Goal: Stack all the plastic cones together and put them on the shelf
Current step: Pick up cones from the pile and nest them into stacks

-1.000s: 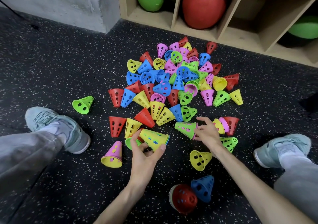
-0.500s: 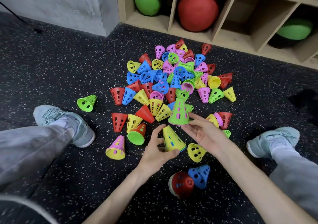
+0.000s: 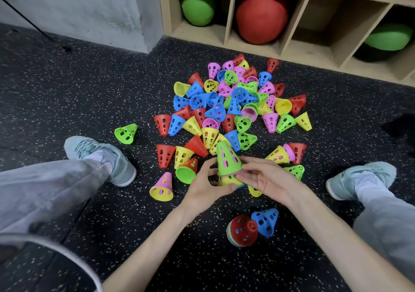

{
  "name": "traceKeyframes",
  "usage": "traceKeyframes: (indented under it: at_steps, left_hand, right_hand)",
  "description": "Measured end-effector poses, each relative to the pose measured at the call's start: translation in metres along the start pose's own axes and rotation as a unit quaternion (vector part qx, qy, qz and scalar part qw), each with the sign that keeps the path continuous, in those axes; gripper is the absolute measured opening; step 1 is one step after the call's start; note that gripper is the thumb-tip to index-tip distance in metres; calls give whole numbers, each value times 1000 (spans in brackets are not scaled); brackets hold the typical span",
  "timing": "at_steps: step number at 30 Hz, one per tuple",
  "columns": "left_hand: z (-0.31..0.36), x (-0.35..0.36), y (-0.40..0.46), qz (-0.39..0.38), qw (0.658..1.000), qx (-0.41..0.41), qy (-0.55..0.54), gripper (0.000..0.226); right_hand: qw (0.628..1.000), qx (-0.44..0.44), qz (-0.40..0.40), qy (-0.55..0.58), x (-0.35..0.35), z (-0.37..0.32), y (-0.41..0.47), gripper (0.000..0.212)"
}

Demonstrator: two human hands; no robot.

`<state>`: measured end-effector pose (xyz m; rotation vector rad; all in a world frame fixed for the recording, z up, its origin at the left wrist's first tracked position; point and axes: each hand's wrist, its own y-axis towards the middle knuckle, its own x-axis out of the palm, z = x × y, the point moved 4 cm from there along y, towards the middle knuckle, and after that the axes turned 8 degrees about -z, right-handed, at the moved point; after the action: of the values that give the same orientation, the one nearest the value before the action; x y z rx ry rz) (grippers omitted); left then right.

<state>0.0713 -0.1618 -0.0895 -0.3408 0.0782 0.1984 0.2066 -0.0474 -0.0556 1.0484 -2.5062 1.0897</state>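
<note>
Both hands' grip (image 3: pixel 233 177) holds one green cone (image 3: pixel 228 160) capping a yellow cone (image 3: pixel 226 180).

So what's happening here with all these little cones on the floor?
A person sitting on the floor is stacking cones. The right hand lowers a green cone onto the yellow stack gripped by the left hand. Most cones still lie in a loose pile before the shelf, with a red-topped stack nearer the person.
</note>
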Motion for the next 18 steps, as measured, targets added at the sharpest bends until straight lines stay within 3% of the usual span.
traceKeyframes:
  at_steps: [7,18]
  left_hand:
    - [-1,1,0,-7,1000,2,0,76]
    - [-8,6,6,9,1000,8,-1,62]
  right_hand:
    - [989,11,9,-145,-3,0,-11,26]
    - [958,35,31,-284,-18,7,-12,29]
